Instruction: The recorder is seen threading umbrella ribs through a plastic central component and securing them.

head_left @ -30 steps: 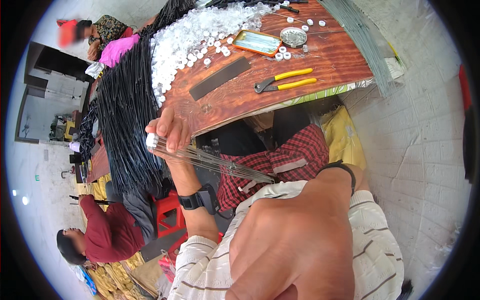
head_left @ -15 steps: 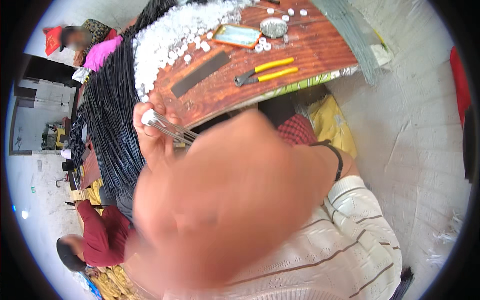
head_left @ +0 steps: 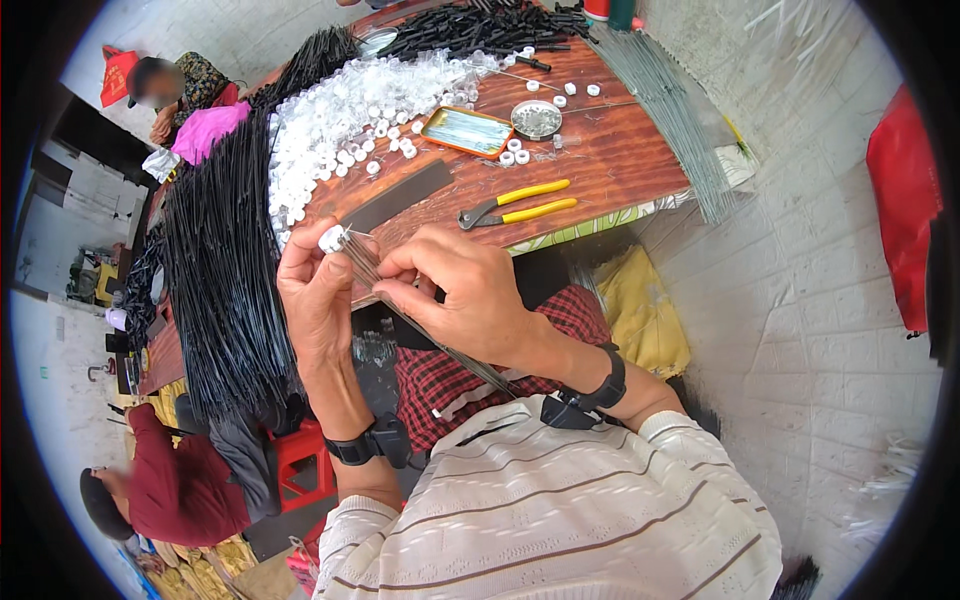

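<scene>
My left hand is closed around a white round plastic cap, held up by the thumb and fingers at the table's near edge. From the cap a bundle of thin metal wires slants down to the right, toward my lap. My right hand pinches the wires between thumb and fingers a short way below the cap. One wire end sticks out beside the cap. Just beyond the hands lies a flat dark bar. End cutters with yellow handles rest to its right.
A heap of white and clear caps covers the table's left. An orange-rimmed tray and a round dish lie beyond the cutters. Long black strands hang at left, grey wires at right. Two people sit left.
My right hand, blurred and large before the camera, has come down to pinch the wires below the cap. My left hand still holds the cap. The view has shifted, showing both forearms.
</scene>
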`<state>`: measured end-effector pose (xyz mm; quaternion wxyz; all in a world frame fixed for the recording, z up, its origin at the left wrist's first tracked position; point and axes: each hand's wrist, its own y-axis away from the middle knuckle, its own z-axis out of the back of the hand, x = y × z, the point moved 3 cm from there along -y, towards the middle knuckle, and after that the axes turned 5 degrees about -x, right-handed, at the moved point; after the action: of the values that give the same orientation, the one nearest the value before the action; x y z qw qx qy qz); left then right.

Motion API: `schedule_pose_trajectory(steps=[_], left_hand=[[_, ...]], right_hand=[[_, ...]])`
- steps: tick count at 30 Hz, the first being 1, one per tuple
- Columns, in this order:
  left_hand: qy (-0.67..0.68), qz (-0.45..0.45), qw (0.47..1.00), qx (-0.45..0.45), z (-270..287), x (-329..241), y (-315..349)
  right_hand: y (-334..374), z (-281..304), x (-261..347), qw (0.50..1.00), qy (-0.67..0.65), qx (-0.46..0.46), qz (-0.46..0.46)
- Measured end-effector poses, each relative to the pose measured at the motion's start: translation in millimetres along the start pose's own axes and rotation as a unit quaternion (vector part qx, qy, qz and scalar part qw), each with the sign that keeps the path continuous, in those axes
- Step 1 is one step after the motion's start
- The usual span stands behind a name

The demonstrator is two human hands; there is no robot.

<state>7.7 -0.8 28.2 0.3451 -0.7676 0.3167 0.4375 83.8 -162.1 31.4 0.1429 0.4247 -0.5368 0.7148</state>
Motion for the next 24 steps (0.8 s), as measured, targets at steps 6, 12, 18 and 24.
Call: schedule_pose_trajectory(steps=[6,12,18,24], left_hand=[[0.001,0.001,1.000,-0.007,-1,3,-3],[-0.015,0.008,0.999,-0.033,-1,3,-4],[-0.020,0.003,0.999,-0.032,8,9,-8],[-0.016,0.007,0.999,-0.031,4,6,-8]], right_hand=[[-1,-1,-8,0.994,-0.050,0.046,-0.087],[-3,-1,-11,0.994,-0.058,0.038,-0.085],[-8,1,-11,0.993,-0.023,0.075,-0.093],[-8,-2,-11,0.994,0.009,0.075,-0.079]])
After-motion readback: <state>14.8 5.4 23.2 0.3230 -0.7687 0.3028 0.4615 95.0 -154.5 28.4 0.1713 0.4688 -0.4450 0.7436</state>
